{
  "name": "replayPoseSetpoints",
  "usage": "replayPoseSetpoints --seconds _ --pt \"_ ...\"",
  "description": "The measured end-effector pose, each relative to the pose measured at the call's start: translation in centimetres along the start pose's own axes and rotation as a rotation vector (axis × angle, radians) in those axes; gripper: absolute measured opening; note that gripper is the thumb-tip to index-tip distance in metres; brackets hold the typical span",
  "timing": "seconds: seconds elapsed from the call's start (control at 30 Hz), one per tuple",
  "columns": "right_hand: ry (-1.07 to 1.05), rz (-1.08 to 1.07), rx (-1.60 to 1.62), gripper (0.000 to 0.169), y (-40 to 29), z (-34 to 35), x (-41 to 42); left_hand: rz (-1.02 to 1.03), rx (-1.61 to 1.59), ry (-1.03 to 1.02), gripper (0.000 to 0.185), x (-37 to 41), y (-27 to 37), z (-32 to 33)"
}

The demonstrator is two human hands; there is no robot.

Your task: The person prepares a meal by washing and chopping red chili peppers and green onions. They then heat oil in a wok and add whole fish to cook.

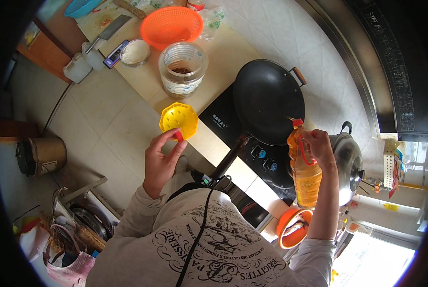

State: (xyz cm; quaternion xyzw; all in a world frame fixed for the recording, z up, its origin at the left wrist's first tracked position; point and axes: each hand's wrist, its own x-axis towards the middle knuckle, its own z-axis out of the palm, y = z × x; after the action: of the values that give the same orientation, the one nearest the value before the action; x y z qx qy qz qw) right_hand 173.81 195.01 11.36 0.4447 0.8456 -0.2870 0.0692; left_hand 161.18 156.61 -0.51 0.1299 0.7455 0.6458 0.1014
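Note:
Between thumb and forefinger, my left hand pinches a small red bottle cap. Just beyond those fingertips is a yellow octagonal plastic dish at the counter edge. My right hand grips a clear plastic bottle of golden cooking oil by its red handle. The bottle tilts, its red-collared mouth at the near right rim of a black wok. A little oil shows at the mouth. The wok sits on a black gas stove, its dark handle pointing towards me.
A lidded steel pot stands right of the bottle. An orange bowl holding food is below it. Left of the wok are a plastic tub, an orange colander, a bowl of white powder, a phone and a cleaver.

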Motion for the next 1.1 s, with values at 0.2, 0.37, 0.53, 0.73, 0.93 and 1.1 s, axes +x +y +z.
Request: replayPoseSetpoints --seconds 0.2,0.37,0.53,0.73,0.93,1.1 --pt "-0.009 0.014 0.006 0.029 0.3 0.1 0.6 0.004 0.016 0.006 0.032 0.0 -0.2 -0.1" --pt "0.010 -0.012 0.044 0.033 0.9 0.3 1.0 -0.006 0.010 0.005 0.032 0.0 -0.4 -0.1" --pt "-0.008 -0.023 -0.037 0.031 0.8 0.0 1.0 0.000 0.007 0.001 0.033 0.1 -0.5 0.0" --pt "0.018 0.009 0.136 0.030 -0.2 -0.4 0.2 0.024 0.008 -0.009 0.034 0.2 -0.3 0.1" --pt "0.090 -0.054 0.431 0.025 0.0 -1.7 -0.9 -0.023 -0.137 -0.126 0.037 0.3 0.9 0.6" --pt "0.158 -0.152 0.564 0.023 -0.4 -2.5 -2.9 -0.102 -0.538 -0.335 0.039 0.1 3.4 1.7"
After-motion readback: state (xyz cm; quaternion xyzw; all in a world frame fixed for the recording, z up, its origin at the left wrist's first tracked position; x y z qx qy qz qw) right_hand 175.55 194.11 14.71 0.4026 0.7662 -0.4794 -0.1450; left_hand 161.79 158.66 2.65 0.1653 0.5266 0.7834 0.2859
